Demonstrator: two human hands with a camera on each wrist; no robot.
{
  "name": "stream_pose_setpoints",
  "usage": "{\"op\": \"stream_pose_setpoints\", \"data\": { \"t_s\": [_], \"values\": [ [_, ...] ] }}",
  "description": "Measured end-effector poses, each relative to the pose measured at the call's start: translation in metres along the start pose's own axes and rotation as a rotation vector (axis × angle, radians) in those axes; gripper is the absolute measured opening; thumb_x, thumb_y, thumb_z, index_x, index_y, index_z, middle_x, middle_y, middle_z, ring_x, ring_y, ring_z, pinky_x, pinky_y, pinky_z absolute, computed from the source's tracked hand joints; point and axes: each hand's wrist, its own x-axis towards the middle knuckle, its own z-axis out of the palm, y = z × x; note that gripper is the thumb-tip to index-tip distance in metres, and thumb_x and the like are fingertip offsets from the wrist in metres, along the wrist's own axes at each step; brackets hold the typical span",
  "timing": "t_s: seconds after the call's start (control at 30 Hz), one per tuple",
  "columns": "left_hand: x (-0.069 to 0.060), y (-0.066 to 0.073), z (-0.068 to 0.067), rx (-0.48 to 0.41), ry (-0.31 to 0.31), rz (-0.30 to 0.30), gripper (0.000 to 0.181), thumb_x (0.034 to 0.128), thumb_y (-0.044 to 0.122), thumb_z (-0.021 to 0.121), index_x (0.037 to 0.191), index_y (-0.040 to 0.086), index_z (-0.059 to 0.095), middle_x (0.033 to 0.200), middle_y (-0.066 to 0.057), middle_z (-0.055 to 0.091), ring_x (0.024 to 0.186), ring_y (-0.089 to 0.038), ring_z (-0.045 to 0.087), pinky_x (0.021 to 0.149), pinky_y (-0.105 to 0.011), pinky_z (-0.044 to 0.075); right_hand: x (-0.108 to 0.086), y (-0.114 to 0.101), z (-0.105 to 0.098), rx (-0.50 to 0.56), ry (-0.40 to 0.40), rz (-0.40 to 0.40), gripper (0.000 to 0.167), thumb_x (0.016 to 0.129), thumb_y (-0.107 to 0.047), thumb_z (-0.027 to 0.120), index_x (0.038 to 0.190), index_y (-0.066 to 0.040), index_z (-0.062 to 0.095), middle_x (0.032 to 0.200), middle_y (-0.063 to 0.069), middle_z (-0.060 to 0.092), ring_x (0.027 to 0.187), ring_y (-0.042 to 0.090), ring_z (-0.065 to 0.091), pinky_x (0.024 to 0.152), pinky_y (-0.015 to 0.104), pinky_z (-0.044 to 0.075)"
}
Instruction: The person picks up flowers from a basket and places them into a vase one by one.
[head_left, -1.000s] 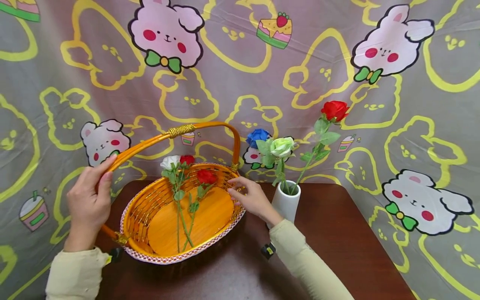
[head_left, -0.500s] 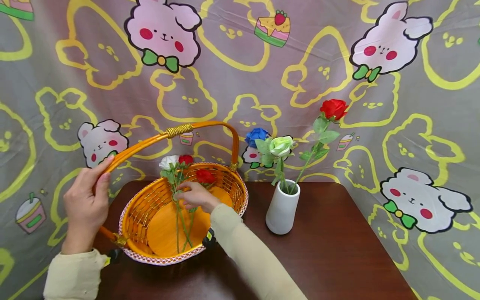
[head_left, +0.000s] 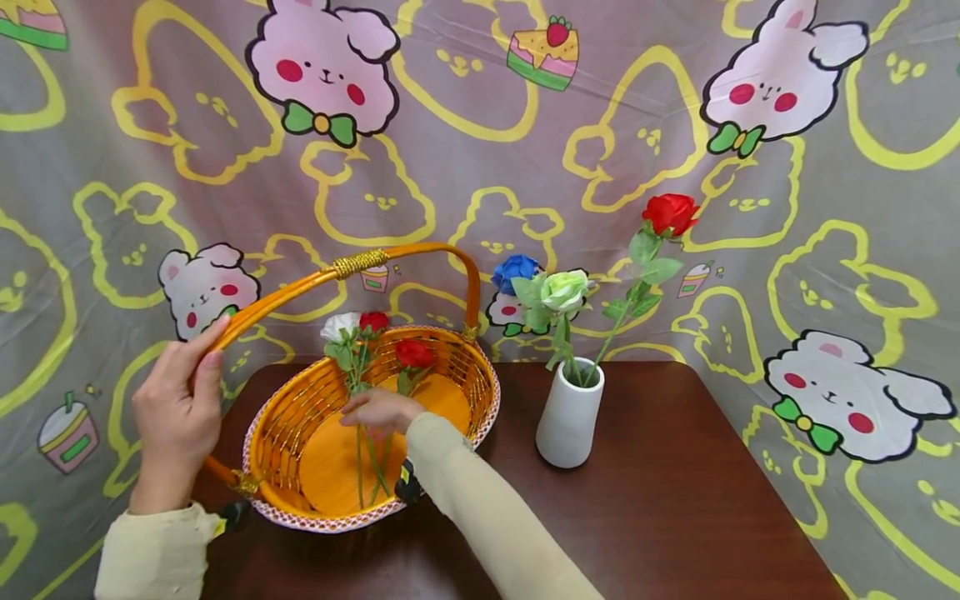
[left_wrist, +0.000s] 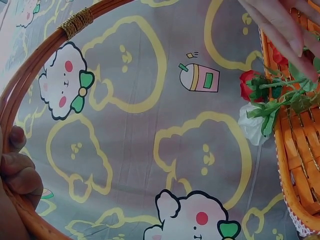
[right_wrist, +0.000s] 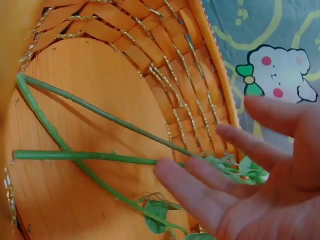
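An orange woven basket (head_left: 345,521) is tilted on the table, its handle (head_left: 292,290) held by the curled fingers of my left hand (head_left: 176,408), also at the handle (left_wrist: 17,82) in the left wrist view. Inside lie a white rose (head_left: 341,326), a red rose (head_left: 373,322) and another red rose (head_left: 415,354), their green stems (right_wrist: 95,156) crossing over the basket floor. Over the stems is my right hand (head_left: 384,411), fingers spread and apart in the right wrist view, fingertips (right_wrist: 167,167) at one stem without closing on it.
Right of the basket a white vase (head_left: 568,421) stands upright on the brown table (head_left: 675,483), holding a blue rose (head_left: 515,273), a pale green rose (head_left: 565,290) and a tall red rose (head_left: 670,214). A patterned cloth (head_left: 465,150) hangs behind.
My right hand has moved left from the basket's right rim to the stems, then slightly lower. My left hand still holds the handle.
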Motion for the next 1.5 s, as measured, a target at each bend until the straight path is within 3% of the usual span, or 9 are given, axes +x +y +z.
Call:
{"op": "stream_pose_setpoints", "data": {
  "t_s": [0.17, 0.47, 0.63, 0.77, 0.93, 1.03, 1.33, 1.5],
  "values": [
    [0.0, -0.001, -0.001, 0.005, -0.001, 0.002, 0.034, 0.1076, 0.024, 0.056, 0.135, 0.008, 0.069, 0.076, -0.015, 0.045, 0.075, 0.008, 0.024, 0.068, -0.012, 0.021, 0.003, 0.003, -0.001, 0.004, 0.013, 0.029, 0.051, 0.102, -0.023, 0.066, 0.148, -0.004, 0.054, 0.146, 0.017, 0.057, 0.128, 0.043, 0.059, 0.107, 0.055, 0.048],
    [-0.001, -0.003, -0.001, -0.003, -0.005, 0.0, 0.034, 0.107, 0.022, 0.057, 0.136, 0.008, 0.069, 0.077, -0.015, 0.046, 0.076, 0.008, 0.025, 0.069, -0.012, 0.021, 0.007, 0.008, -0.007, 0.005, -0.027, 0.011, 0.046, 0.103, -0.023, 0.065, 0.144, -0.004, 0.059, 0.149, 0.016, 0.055, 0.14, 0.039, 0.051, 0.108, 0.054, 0.048],
    [0.0, -0.004, 0.0, -0.002, -0.011, -0.005, 0.035, 0.1075, 0.025, 0.057, 0.136, 0.009, 0.068, 0.078, -0.014, 0.046, 0.076, 0.007, 0.025, 0.069, -0.012, 0.021, 0.007, 0.007, -0.006, 0.031, 0.0, 0.013, 0.046, 0.102, -0.021, 0.066, 0.143, -0.002, 0.059, 0.143, 0.016, 0.059, 0.135, 0.037, 0.055, 0.108, 0.054, 0.048],
    [-0.001, -0.005, 0.001, 0.002, -0.009, -0.003, 0.035, 0.1076, 0.026, 0.056, 0.136, 0.01, 0.068, 0.078, -0.015, 0.046, 0.076, 0.008, 0.025, 0.069, -0.012, 0.022, 0.008, 0.006, -0.004, 0.072, 0.098, -0.016, 0.038, 0.099, -0.012, 0.069, 0.135, 0.003, 0.065, 0.125, 0.016, 0.069, 0.116, 0.037, 0.068, 0.103, 0.052, 0.053],
    [-0.002, -0.007, 0.001, 0.004, -0.004, 0.002, 0.036, 0.1077, 0.028, 0.056, 0.136, 0.01, 0.068, 0.077, -0.015, 0.046, 0.076, 0.008, 0.025, 0.069, -0.012, 0.021, 0.008, 0.0, 0.0, 0.102, 0.308, -0.108, 0.021, 0.091, 0.005, 0.073, 0.112, 0.007, 0.076, 0.102, 0.012, 0.073, 0.086, 0.034, 0.077, 0.078, 0.042, 0.063],
    [-0.002, -0.008, 0.001, 0.008, -0.005, 0.003, 0.036, 0.1077, 0.029, 0.056, 0.137, 0.011, 0.068, 0.077, -0.016, 0.046, 0.076, 0.008, 0.026, 0.069, -0.012, 0.021, 0.006, -0.005, -0.002, 0.149, 0.367, -0.135, 0.019, 0.088, 0.011, 0.073, 0.106, 0.007, 0.077, 0.1, 0.012, 0.072, 0.078, 0.033, 0.076, 0.068, 0.038, 0.063],
    [-0.001, -0.006, 0.002, 0.007, -0.004, 0.012, 0.037, 0.108, 0.031, 0.055, 0.136, 0.01, 0.069, 0.077, -0.016, 0.047, 0.076, 0.008, 0.025, 0.068, -0.013, 0.021, -0.014, -0.014, -0.025, 0.241, 0.273, -0.237, 0.027, 0.088, 0.014, 0.072, 0.112, 0.003, 0.071, 0.107, 0.018, 0.067, 0.08, 0.036, 0.074, 0.066, 0.039, 0.063],
    [0.0, -0.001, 0.001, -0.008, 0.011, 0.022, 0.036, 0.1078, 0.027, 0.056, 0.135, 0.008, 0.069, 0.076, -0.016, 0.046, 0.076, 0.009, 0.026, 0.07, -0.012, 0.021, -0.029, -0.016, -0.037, 0.295, 0.215, -0.272, 0.03, 0.089, 0.011, 0.073, 0.115, -0.003, 0.068, 0.11, 0.015, 0.067, 0.088, 0.038, 0.075, 0.077, 0.047, 0.063]
  ]
}}
